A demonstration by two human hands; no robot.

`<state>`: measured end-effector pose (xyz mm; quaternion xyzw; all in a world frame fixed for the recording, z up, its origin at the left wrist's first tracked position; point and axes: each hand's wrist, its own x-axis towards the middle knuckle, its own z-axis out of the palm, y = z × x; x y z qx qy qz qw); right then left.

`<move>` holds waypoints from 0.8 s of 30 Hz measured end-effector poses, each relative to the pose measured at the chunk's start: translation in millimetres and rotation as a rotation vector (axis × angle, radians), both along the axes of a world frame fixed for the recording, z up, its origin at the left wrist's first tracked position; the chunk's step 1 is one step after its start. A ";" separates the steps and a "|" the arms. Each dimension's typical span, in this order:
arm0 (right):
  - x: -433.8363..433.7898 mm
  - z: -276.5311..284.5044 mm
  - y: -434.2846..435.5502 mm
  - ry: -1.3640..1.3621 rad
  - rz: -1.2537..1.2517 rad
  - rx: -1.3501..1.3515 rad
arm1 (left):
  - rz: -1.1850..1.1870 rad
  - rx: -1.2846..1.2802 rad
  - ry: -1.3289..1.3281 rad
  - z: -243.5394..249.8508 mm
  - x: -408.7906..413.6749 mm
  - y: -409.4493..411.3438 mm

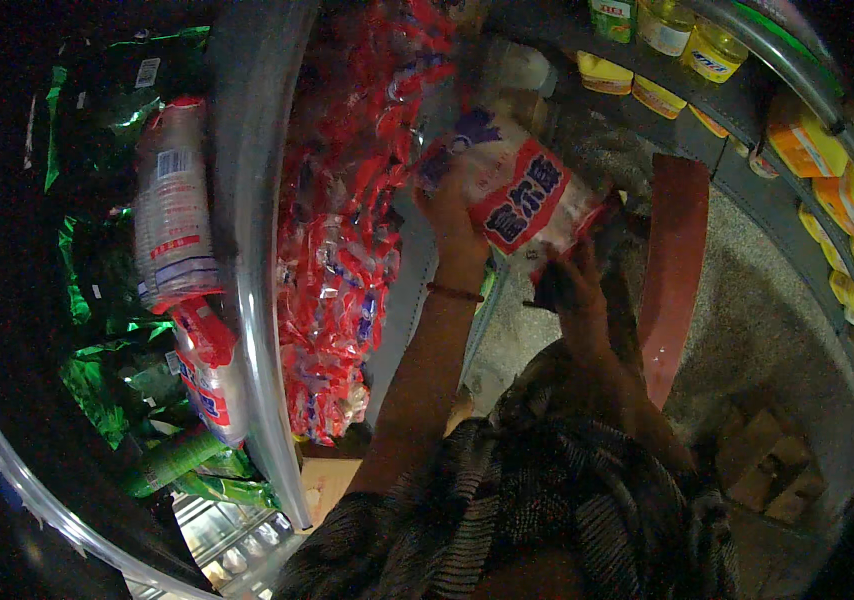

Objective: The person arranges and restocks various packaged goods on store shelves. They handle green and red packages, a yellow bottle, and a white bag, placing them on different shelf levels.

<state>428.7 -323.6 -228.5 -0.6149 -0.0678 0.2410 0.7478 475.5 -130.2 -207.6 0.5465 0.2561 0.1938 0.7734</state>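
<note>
A clear plastic pack [524, 199] with red and dark blue print is held up in front of me, tilted. My left hand [451, 206] grips it along its left side. At the pack's lower right end is my right hand [583, 289], its fingers on the wrapping. Something small and dark [554, 289] shows by the right fingers; what it is cannot be made out. Close by on the left, a long shelf row is filled with similar red-and-clear plastic packs [337, 270].
Left of the metal shelf rail [258, 285] stand a sleeve of clear disposable cups [174, 202] and green foil packages [89, 397]. Yellow bottles [713, 52] and orange-yellow packs [809, 142] line the curved shelves at right. A reddish strip [671, 277] crosses the floor near a cardboard box [768, 465].
</note>
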 end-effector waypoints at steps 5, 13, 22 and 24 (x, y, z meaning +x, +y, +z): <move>18.5 -27.7 -35.1 0.227 0.070 0.023 | 0.083 0.093 0.188 -1.8 -43.8 15.6; 52.0 -69.3 1.0 -0.269 0.269 -0.220 | 0.160 0.402 0.286 47.0 -108.4 54.8; 254.8 -37.0 113.2 -0.722 -0.065 -0.353 | 0.363 0.311 0.423 44.2 -176.1 -8.0; 284.6 -40.0 145.3 -1.196 -0.074 -0.527 | 0.478 0.317 0.608 49.7 -180.8 -32.5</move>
